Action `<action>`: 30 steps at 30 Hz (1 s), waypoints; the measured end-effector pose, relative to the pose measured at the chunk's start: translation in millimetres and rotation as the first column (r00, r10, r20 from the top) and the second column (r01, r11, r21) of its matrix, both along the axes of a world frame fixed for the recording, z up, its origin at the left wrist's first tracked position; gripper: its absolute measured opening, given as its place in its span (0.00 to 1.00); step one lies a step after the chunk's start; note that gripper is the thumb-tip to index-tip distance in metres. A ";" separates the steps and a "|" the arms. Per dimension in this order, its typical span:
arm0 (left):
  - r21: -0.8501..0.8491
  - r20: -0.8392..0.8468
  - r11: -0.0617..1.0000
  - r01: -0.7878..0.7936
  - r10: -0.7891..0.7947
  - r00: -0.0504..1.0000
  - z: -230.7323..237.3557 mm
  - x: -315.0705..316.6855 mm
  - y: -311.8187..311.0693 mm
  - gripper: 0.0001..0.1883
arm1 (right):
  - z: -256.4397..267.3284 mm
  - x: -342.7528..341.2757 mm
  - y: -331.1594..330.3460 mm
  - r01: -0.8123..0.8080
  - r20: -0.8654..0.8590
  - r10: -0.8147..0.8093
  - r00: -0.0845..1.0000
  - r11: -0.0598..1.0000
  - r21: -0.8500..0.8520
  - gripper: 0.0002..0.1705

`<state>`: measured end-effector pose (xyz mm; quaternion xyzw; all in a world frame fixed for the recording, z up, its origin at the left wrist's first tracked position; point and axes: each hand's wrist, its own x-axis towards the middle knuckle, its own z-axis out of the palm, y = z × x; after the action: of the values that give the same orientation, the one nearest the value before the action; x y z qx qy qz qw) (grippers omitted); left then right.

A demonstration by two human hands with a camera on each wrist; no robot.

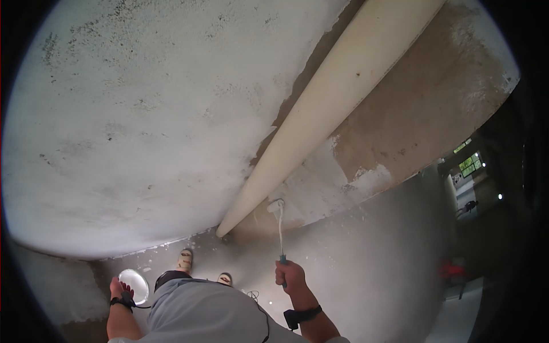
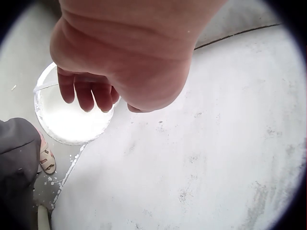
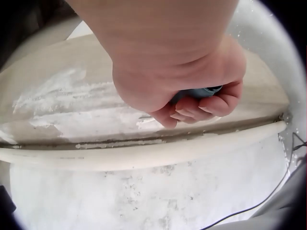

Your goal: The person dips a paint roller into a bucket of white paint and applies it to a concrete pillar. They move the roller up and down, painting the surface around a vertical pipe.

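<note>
My right hand (image 1: pixel 291 276) grips the teal handle (image 1: pixel 283 260) of a paint roller, whose white head (image 1: pixel 275 205) lies at the lower wall beside the pipe. In the right wrist view the fingers of my right hand (image 3: pixel 187 91) curl round the handle (image 3: pixel 196 93); the roller head is mostly hidden there. My left hand (image 1: pixel 121 288) hangs with loosely bent fingers by a white bucket (image 1: pixel 135 286). From the left wrist, that hand (image 2: pixel 120 62) appears above the bucket (image 2: pixel 72 120) of white paint, holding nothing.
A thick cream pipe (image 1: pixel 320 97) runs down the wall to the floor. White wall (image 1: pixel 143 114) stands left of it, and partly painted brown wall (image 1: pixel 412 108) right. Sandalled feet (image 1: pixel 185 260) are on the grey floor (image 1: pixel 366 251). A red object (image 1: pixel 452 270) stands far right.
</note>
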<state>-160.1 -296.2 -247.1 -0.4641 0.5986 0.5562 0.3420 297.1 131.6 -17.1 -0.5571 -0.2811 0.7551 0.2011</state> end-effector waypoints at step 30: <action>-0.075 -0.161 0.958 -0.275 0.261 0.952 -65.5 -35.7 -58.5 0.15 | -45.5 -79.8 48.5 0.051 -0.166 -0.067 0.984 0.994 -0.099 0.11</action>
<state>-195.7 -354.7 -312.6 -0.5141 0.5802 0.6010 0.1946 217.3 180.1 -62.5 -0.5080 -0.2106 0.8057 0.2201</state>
